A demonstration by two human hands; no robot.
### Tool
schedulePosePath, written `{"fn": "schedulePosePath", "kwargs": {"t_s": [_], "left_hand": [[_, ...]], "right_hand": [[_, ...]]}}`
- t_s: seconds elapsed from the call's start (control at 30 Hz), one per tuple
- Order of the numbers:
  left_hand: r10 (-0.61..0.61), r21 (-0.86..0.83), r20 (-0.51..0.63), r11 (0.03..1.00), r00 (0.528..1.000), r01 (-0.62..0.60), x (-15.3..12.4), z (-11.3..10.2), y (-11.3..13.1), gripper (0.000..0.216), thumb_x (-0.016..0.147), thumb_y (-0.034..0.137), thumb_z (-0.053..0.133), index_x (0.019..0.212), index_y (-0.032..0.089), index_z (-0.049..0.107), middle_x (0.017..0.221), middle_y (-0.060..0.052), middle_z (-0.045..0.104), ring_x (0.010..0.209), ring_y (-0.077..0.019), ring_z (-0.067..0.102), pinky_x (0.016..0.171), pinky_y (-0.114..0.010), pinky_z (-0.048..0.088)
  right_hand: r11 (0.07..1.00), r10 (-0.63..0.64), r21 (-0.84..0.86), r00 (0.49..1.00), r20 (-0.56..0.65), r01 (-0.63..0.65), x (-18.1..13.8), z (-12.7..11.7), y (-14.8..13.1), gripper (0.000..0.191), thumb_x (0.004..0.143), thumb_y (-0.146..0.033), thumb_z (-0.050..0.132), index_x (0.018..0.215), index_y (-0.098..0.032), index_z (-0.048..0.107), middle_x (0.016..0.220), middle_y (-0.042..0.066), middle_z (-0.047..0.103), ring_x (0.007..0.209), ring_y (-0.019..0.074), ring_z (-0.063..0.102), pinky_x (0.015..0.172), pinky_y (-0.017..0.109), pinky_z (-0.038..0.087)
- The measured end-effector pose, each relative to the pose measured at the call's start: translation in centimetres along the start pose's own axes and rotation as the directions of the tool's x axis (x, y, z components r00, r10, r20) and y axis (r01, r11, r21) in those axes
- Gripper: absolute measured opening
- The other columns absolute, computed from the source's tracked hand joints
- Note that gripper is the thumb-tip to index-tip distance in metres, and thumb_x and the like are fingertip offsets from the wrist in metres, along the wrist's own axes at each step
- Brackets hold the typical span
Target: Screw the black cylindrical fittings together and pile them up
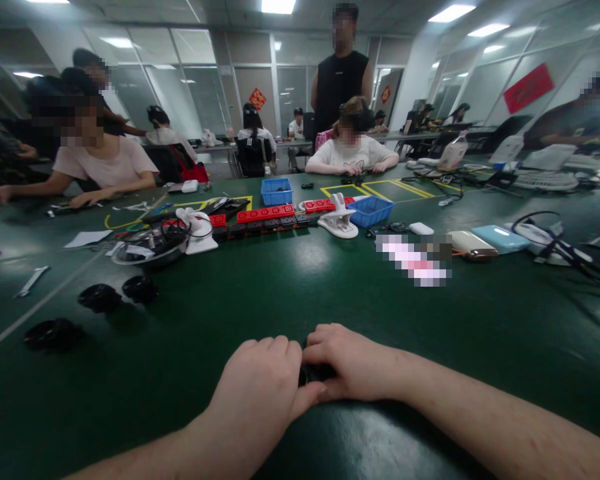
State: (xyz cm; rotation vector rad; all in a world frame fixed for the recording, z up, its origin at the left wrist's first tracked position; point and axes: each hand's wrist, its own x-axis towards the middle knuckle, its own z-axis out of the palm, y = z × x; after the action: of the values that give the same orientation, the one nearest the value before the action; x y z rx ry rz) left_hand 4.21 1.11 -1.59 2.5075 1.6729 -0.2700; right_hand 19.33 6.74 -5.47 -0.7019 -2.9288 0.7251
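My left hand [260, 387] and my right hand [347, 363] meet low at the middle of the green table [300, 293], knuckles up and fingers curled. Together they close on a small black object [314, 375], of which only a dark sliver shows between them; I cannot make out what it is. Three round black parts [100, 297] lie apart on the table to the left, out of reach of the hands.
A row of red and black power strips [265, 215], two blue bins [276, 191], white clamp stands [339, 219], a clear round lid, a wrench [31, 280] and phones [473, 244] lie further back. Cables trail at the right. Other people sit and stand around the table.
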Motion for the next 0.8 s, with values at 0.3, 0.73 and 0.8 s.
{"fn": "schedulePosePath", "kwargs": {"t_s": [0.3,0.73,0.8], "left_hand": [[0.146,-0.160,0.142,0.979,0.979,-0.123,-0.9,0.1,-4.7,0.080,0.052,0.051,0.076,0.121,0.018,0.052,0.119,-0.012,0.057,0.107,-0.0322,0.053,0.092,-0.045,0.040],[0.028,-0.366,-0.162,0.927,0.986,-0.087,-0.6,6.6,-3.9,0.052,0.065,0.044,0.070,0.114,0.032,0.057,0.135,-0.006,0.043,0.127,-0.0360,0.030,0.099,-0.067,0.007],[0.042,-0.379,-0.177,0.919,0.983,-0.107,-0.5,6.7,-3.8,0.041,0.066,0.041,0.069,0.106,0.032,0.062,0.131,-0.005,0.048,0.125,-0.0354,0.034,0.099,-0.067,0.007]], "right_hand": [[0.997,-0.015,0.082,1.000,-0.011,0.016,-0.2,-0.6,0.1,0.056,0.065,-0.047,0.069,0.111,-0.017,0.058,0.085,0.005,0.061,0.078,0.0182,0.053,0.070,0.029,0.039],[0.995,-0.013,0.097,0.978,-0.209,0.034,-0.5,0.0,-1.6,0.048,0.067,-0.049,0.067,0.100,-0.015,0.059,0.089,0.005,0.060,0.081,0.0179,0.055,0.071,0.028,0.042],[0.997,-0.018,0.074,0.983,-0.185,0.032,-0.3,0.3,-1.6,0.045,0.068,-0.048,0.067,0.098,-0.015,0.060,0.088,0.006,0.060,0.081,0.0183,0.055,0.071,0.029,0.042]]}}
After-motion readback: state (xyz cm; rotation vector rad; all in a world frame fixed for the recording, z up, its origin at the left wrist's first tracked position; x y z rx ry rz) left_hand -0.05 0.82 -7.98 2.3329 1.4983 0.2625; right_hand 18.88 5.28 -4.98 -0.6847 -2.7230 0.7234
